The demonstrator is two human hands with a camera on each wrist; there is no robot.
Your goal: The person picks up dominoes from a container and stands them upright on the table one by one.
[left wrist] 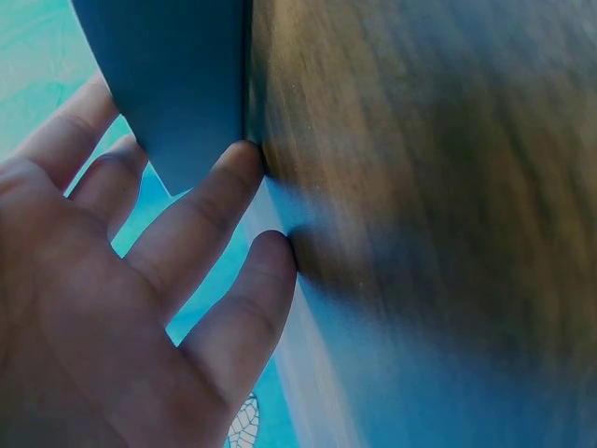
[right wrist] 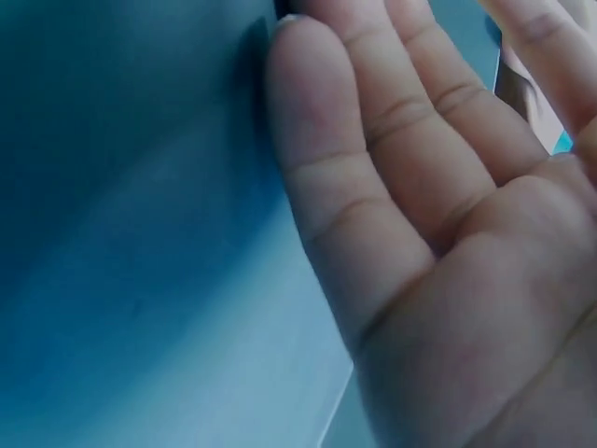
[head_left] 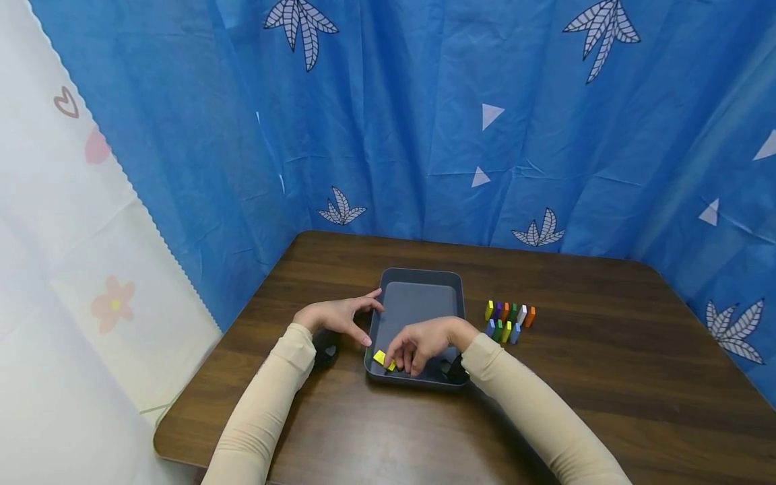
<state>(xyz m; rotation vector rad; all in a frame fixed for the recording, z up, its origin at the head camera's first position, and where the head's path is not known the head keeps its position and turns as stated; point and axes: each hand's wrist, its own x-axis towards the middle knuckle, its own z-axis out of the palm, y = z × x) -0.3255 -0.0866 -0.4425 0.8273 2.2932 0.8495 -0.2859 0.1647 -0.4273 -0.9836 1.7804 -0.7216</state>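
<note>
A dark grey rectangular tray [head_left: 418,296] lies on the wooden table. In its near left corner are yellow blocks [head_left: 380,357], partly covered by the right hand [head_left: 427,342]. That hand reaches down into the tray with bent, spread fingers, and its index finger touches the yellow pieces. The right wrist view shows its fingers [right wrist: 322,103] close to the tray floor, with no block visible there. At the tray's left side is the left hand [head_left: 339,316], its fingers spread along the rim. Its fingertips [left wrist: 244,161] rest by the tray's outer wall and the tabletop in the left wrist view.
Right of the tray, small coloured blocks [head_left: 506,313] stand upright in two rows, with several colours among them. The brown table [head_left: 606,350] has rounded corners. A blue curtain [head_left: 394,135] hangs behind it, and a white curtain [head_left: 73,236] hangs at the left.
</note>
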